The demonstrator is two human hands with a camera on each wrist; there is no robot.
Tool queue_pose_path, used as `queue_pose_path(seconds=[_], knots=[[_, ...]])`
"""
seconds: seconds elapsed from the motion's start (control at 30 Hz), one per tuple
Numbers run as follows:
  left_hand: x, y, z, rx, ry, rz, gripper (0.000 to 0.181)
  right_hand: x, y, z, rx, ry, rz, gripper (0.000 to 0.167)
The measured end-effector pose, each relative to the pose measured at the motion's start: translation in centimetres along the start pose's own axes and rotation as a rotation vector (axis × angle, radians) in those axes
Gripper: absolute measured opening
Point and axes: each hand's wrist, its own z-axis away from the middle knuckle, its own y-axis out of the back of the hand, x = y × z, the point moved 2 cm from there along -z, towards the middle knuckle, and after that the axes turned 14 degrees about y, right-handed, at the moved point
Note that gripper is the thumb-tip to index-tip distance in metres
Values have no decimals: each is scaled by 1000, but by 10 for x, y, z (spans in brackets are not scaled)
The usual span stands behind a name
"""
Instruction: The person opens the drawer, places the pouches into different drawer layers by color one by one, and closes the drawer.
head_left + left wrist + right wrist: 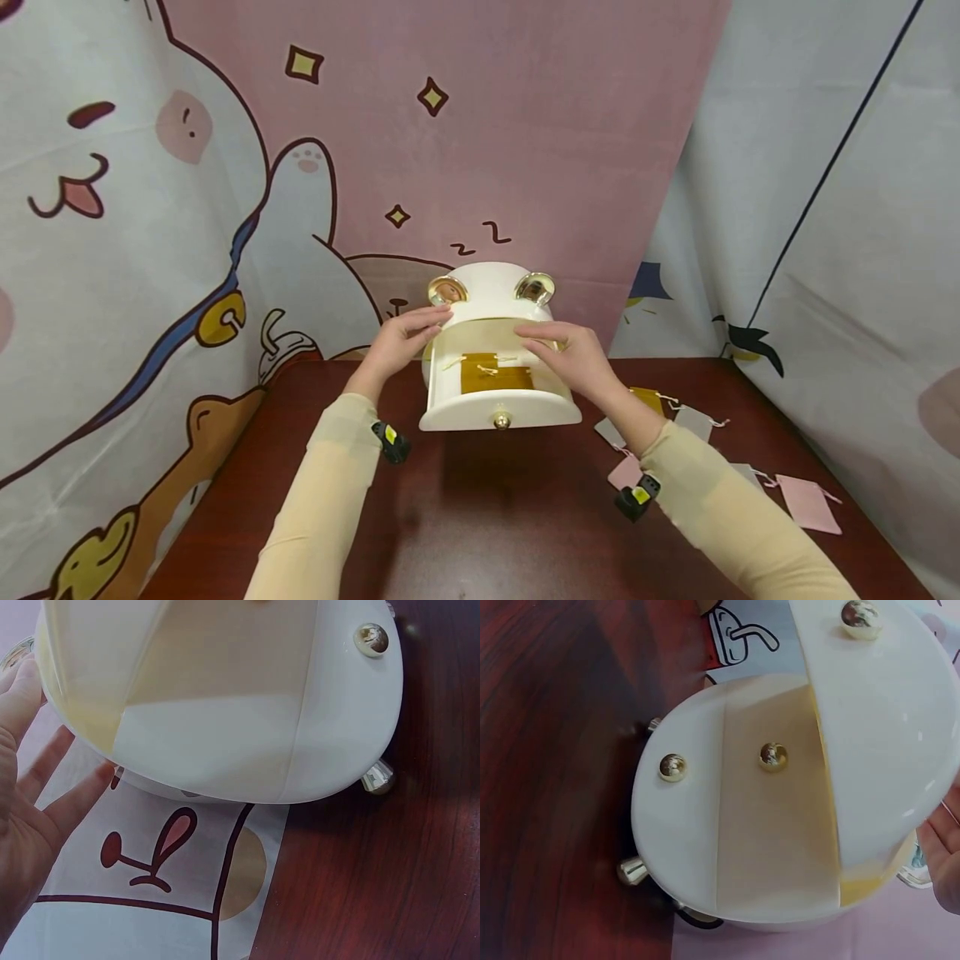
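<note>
Pale yellow sleeves are lying nearest, angling inward, with one wrist camera riding beside the left cuff and another wrist camera beside the right. Around the right forearm, small drawstring pouches are lying loose on the dark red table, so a low sweep of that sleeve could be dragging them along by their cords. Just beyond, at the table's middle, the drawer of a white cabinet is jutting out, holding gold-brown pouches. With so much overhanging, a hard downward press could be tipping the cabinet forward; careless sliding might be pinching a cord or finger. The left hand is flanking the drawer, fingers spread and nearly straight beside its edge. The right hand is reaching over the opposite side, forefinger and thumb extending inward. Neither is visibly grasping anything; whether the right fingertips are touching the drawer, I cannot tell. Behind everything, a printed backdrop is hanging.
</note>
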Motion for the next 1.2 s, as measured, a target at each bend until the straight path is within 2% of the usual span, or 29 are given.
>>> queue_pose_path(seconds=[0.17, 0.4, 0.53, 0.77, 1.03, 1.2], knots=[[0, 0, 0, 0, 14, -7, 32, 4, 8, 3, 32, -29, 7, 24], [0, -1, -1, 1, 8, -8, 32, 27, 19, 20, 86, -111, -118, 27], [-1, -1, -1, 5, 1, -7, 32, 37, 26, 33, 92, -149, -163, 30], [-2, -1, -1, -5, 11, 6, 32, 38, 44, 50, 52, -225, -104, 37], [-2, 0, -1, -3, 9, 38, 31, 88, 46, 79, 21, -281, -16, 42], [-2, -1, -1, 1, 22, 43, 32, 108, 48, 96, 2, -306, 22, 45]])
